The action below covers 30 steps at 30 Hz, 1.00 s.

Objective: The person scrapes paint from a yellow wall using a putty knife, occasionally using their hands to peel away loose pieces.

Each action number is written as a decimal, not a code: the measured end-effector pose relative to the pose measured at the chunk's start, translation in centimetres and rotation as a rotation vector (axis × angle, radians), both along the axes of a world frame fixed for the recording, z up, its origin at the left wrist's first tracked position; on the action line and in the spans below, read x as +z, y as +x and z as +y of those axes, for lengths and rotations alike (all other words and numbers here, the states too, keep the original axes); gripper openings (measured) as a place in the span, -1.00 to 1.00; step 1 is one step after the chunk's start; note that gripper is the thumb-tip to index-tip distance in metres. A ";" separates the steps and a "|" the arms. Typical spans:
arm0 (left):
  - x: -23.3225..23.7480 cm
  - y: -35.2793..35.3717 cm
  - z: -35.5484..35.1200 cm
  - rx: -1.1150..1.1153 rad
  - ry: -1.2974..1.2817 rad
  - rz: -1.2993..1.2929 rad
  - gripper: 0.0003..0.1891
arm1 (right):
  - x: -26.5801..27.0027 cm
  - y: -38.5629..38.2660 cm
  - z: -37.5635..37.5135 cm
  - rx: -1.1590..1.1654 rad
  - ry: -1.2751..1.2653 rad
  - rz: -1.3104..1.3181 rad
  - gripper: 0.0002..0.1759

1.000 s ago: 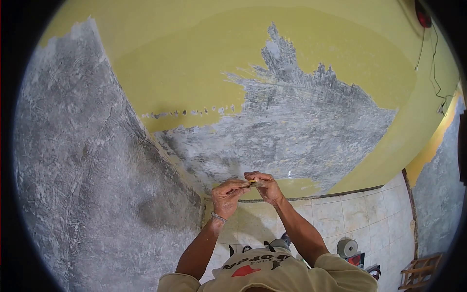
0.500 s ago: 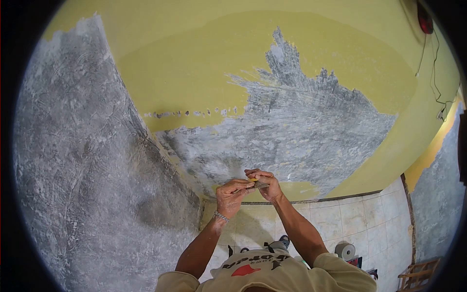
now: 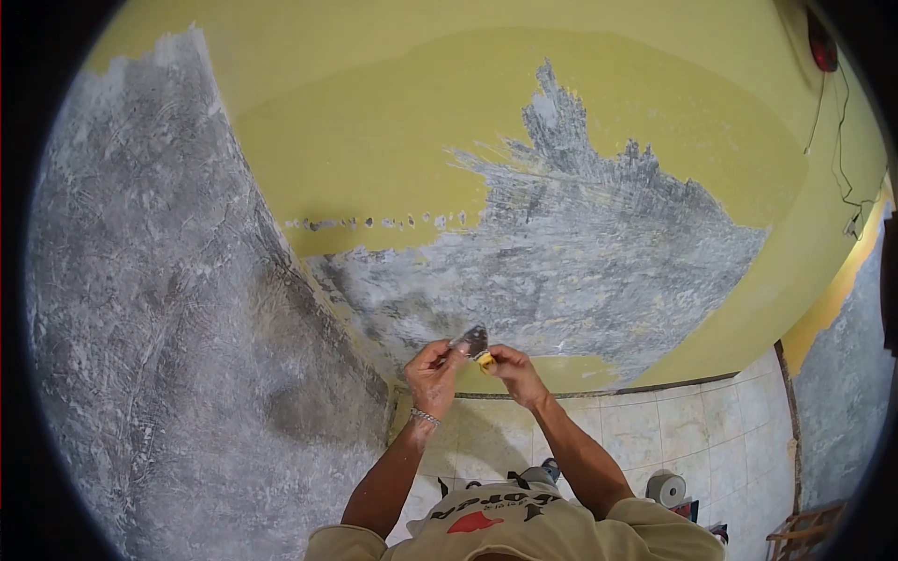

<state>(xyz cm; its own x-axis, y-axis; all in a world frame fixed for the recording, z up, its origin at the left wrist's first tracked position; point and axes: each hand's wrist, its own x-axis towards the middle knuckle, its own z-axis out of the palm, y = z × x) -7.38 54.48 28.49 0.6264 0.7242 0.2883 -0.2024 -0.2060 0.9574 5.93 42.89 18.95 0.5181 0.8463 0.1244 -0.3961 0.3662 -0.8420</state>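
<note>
- Scraper (image 3: 473,343): small tool with a grey blade and a yellow handle, held up between both hands, blade end tilted toward 11 o'clock.
- Left hand (image 3: 432,366): at 8 o'clock of the scraper, fingers closed on the blade end; bracelet (image 3: 423,416) on the wrist.
- Right hand (image 3: 510,366): at 4 o'clock of the scraper, fingertips pinched on the yellow handle.
- Wall (image 3: 580,252): yellow paint with a grey scraped patch, at 12 o'clock of the hands.
- Tiled floor (image 3: 655,430): at 6 o'clock.
</note>
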 end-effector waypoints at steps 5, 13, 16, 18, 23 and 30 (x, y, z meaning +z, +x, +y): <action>-1.8 0.4 2.8 0.040 -0.235 -0.033 -0.70 | 1.5 -3.0 -1.0 -0.216 -0.468 -0.622 -0.61; -1.9 5.7 4.5 0.028 -0.308 -0.005 -0.70 | 4.5 -0.4 -1.4 -0.527 -0.346 -0.966 -0.50; -4.2 9.1 4.8 0.032 -0.251 -0.054 -0.68 | 4.4 3.0 -1.4 -0.462 -0.353 -0.893 -0.48; -5.6 11.1 4.8 0.047 -0.191 -0.050 -0.65 | 4.9 5.3 -1.2 -0.373 -0.399 -0.825 -0.47; -5.3 15.9 3.4 0.102 0.142 0.253 -0.46 | 6.0 10.8 0.6 -0.078 -0.413 -0.411 -0.43; -5.9 19.5 4.1 0.225 0.229 0.170 -0.34 | 9.1 14.7 2.9 0.132 -0.387 -0.242 -0.43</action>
<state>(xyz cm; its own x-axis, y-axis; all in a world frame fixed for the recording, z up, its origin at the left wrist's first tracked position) 12.11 58.60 22.58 0.5117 0.7783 0.3640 0.0308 -0.4400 0.8975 20.60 45.80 28.10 0.3982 0.9108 -0.1093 -0.1937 -0.0330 -0.9805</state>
